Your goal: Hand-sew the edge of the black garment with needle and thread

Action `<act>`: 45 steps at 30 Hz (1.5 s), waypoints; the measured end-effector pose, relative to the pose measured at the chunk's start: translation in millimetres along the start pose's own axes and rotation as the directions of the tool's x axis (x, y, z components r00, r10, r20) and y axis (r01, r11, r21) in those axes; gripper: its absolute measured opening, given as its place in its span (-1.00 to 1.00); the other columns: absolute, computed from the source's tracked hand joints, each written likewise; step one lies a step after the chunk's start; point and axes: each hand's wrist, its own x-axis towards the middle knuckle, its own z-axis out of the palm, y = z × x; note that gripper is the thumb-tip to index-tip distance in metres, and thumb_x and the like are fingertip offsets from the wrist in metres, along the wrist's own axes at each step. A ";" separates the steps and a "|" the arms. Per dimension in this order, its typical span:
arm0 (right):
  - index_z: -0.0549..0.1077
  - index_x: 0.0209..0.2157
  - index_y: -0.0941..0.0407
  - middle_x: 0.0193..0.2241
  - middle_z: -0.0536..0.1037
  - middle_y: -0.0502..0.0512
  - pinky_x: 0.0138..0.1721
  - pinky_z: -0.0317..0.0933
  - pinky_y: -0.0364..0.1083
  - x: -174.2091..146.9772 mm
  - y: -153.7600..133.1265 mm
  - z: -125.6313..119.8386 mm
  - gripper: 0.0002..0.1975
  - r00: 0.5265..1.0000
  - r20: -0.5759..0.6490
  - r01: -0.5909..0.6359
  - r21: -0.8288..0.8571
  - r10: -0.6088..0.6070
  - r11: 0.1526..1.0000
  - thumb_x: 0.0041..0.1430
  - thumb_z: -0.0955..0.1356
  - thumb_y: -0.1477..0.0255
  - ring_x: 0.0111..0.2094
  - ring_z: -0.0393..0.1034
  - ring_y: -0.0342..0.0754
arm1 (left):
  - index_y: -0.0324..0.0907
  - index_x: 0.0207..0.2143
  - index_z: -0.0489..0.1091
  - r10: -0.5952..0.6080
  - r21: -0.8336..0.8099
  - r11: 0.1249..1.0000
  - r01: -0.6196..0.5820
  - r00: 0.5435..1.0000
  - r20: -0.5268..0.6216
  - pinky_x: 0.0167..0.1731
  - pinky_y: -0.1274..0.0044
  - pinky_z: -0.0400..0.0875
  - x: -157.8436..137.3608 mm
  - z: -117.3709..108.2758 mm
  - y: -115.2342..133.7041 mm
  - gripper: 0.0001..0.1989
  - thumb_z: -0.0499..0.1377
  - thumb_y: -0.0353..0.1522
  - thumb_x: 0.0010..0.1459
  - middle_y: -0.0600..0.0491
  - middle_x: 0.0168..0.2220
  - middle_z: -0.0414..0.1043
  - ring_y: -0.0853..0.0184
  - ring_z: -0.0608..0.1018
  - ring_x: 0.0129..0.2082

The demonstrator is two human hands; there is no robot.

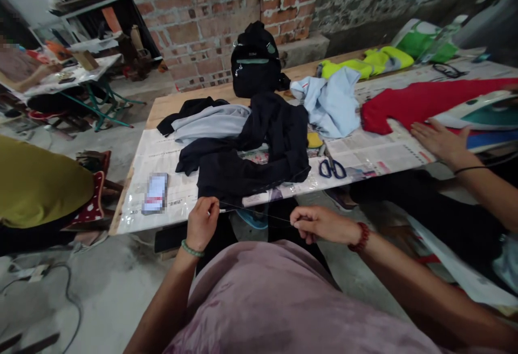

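Note:
A thin dark thread (259,212) stretches between my two hands, in front of the table edge. My left hand (202,223), with a green bead bracelet, is closed in a pinch at the thread's left end, right by the near edge of a black garment (226,173). My right hand (321,223), wearing a red bead bracelet, has its fingers curled closed on the thread's other end; whether a needle is there too is too small to tell. The garment lies bunched on the newspaper-covered table (137,203), partly over a grey cloth (214,119).
Scissors (332,169) and a phone (156,193) lie on the table. Behind are a black backpack (256,62), a light blue cloth (329,100) and a yellow vest (368,62). At right, a co-worker's hand (439,139) rests by red cloth (429,100) and an iron (481,111).

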 end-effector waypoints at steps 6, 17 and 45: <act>0.26 -0.14 0.16 -0.66 0.39 -0.13 -0.58 0.22 -0.18 -8.6 10.1 -11.3 -0.59 0.994 0.108 -0.033 0.116 0.020 0.993 -0.07 0.32 0.34 -0.65 0.34 -0.19 | -0.18 -0.35 0.34 -0.004 0.011 1.000 0.004 1.000 0.020 -0.36 0.56 0.29 -4.9 4.4 -7.3 -0.86 0.00 -0.38 0.11 0.05 -0.41 0.34 0.38 0.39 -0.41; 0.14 0.06 0.19 -0.65 0.38 -0.10 -0.57 0.20 -0.19 -29.3 22.8 -25.3 -0.41 0.996 0.072 -0.066 0.072 0.061 0.995 -0.04 0.30 0.35 -0.65 0.29 -0.21 | -0.20 -0.41 0.31 -0.067 0.105 0.992 0.067 0.998 -0.009 -0.33 0.55 0.27 -8.5 -2.1 -32.7 -0.87 -0.01 -0.40 0.08 0.03 -0.40 0.35 0.36 0.40 -0.38; -0.13 0.19 0.13 -0.63 0.34 -0.07 -0.57 0.20 -0.25 -46.2 34.6 -52.6 -0.35 0.951 -0.192 -0.282 -0.208 0.244 0.936 0.05 0.18 0.55 -0.63 0.24 -0.22 | -0.19 -0.28 0.36 -0.326 0.603 0.762 0.237 0.945 0.040 -0.37 0.49 0.29 82.0 -19.4 -106.7 -0.77 -0.04 -0.35 0.08 -0.06 -0.25 0.35 0.23 0.43 -0.29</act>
